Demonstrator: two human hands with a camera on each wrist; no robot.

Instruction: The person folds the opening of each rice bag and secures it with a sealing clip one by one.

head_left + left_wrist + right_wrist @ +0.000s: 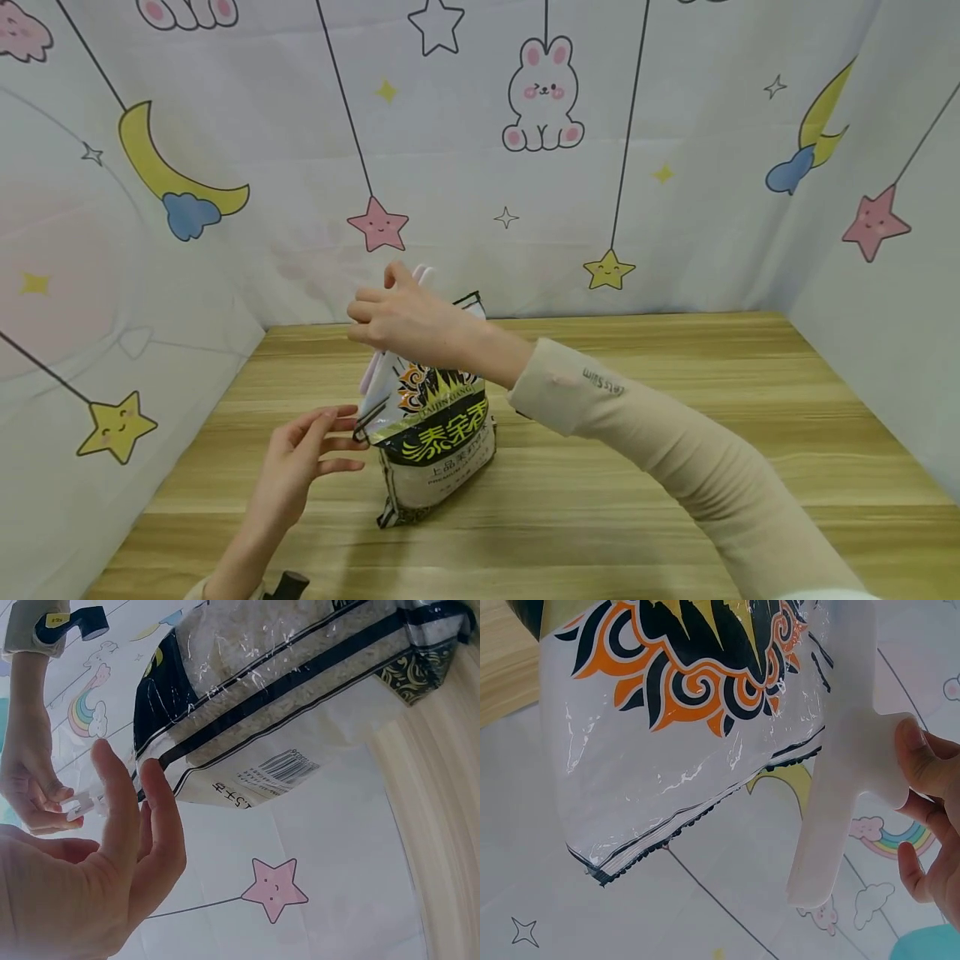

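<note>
A bag of rice [442, 454] stands on the wooden table, its black band carrying yellow lettering and its white upper part crumpled and leaning. At its top, my right hand [405, 321] pinches the short tab of a long pale plastic bag clip [840, 750] between thumb and fingers. The clip's bar runs along the bag's upper edge in the right wrist view. My left hand [296, 458] has its fingers spread and fairly straight, with the fingertips right at the bag's left corner. Rice grains show through the clear side in the left wrist view.
The wooden tabletop [637, 500] extends around the bag. White cloth walls [465, 167] with printed stars, moons and a rabbit enclose the back and both sides. A beige sleeve [660, 442] covers my right forearm, which crosses in front of the bag's top.
</note>
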